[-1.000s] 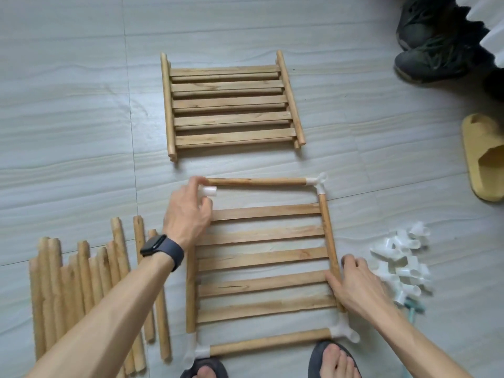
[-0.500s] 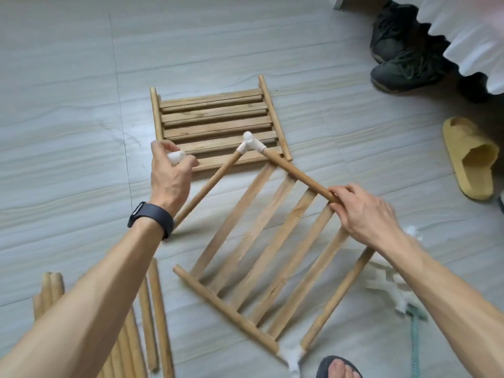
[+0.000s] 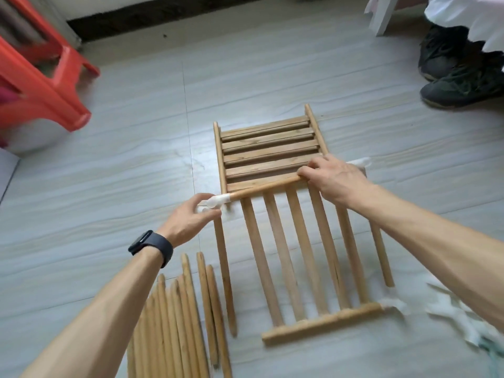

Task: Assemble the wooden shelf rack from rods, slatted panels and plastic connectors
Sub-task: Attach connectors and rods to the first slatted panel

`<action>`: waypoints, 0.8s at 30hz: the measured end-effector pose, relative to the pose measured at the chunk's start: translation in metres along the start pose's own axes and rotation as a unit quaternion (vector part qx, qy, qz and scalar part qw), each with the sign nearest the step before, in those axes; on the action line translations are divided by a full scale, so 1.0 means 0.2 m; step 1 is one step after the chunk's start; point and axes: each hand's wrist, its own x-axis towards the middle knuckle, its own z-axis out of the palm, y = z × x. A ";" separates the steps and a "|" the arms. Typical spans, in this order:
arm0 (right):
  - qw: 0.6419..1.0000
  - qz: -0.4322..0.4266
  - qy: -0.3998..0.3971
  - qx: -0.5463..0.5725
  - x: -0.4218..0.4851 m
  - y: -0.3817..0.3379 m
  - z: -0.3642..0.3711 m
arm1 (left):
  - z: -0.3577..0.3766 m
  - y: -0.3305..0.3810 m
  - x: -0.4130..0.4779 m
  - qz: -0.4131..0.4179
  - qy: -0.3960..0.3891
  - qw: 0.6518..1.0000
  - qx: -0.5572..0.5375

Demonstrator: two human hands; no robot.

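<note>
A slatted wooden panel lies on the floor in front of me, its slats running away from me. Along its far edge runs a rod. My left hand pinches a white plastic connector at that rod's left end. My right hand grips the rod near its right end. Another white connector shows just beyond my right hand, and one sits at the panel's near right corner. A second slatted panel lies flat farther away.
Several loose rods lie bundled at the lower left. A heap of white connectors sits at the lower right. A red plastic stool stands at the far left. Dark shoes of another person are at the upper right.
The panel frame was lifted, turned about a quarter turn and now lies with slats pointing away. My left hand brought the connector onto the rod's left end. The view tilted up.
</note>
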 end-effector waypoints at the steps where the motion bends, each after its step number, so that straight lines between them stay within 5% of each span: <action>1: 1.000 -0.001 -0.011 -0.004 0.03 -0.02 0.02 | 0.03 -0.03 0.00 -0.009 0.012 1.000 0.014; 8: 0.999 -0.027 -0.001 -0.030 0.21 -0.16 0.13 | 0.15 -0.17 -0.10 -0.120 -0.054 0.983 -0.131; 16: 0.988 -0.147 -0.038 0.023 0.12 -0.50 0.43 | 0.30 -0.39 -0.34 -0.290 -0.312 0.904 -0.028; 18: 0.981 -0.187 -0.040 0.022 0.04 -0.62 0.51 | 0.35 -0.41 -0.38 -0.284 -0.302 0.910 0.029; 21: 0.975 -0.209 -0.064 0.032 -0.06 -0.78 0.58 | 0.47 -0.41 -0.37 -0.182 -0.186 0.962 0.084; 24: 0.971 -0.170 -0.140 0.095 -0.10 -0.89 0.59 | 0.59 -0.39 -0.35 -0.144 -0.131 0.954 0.228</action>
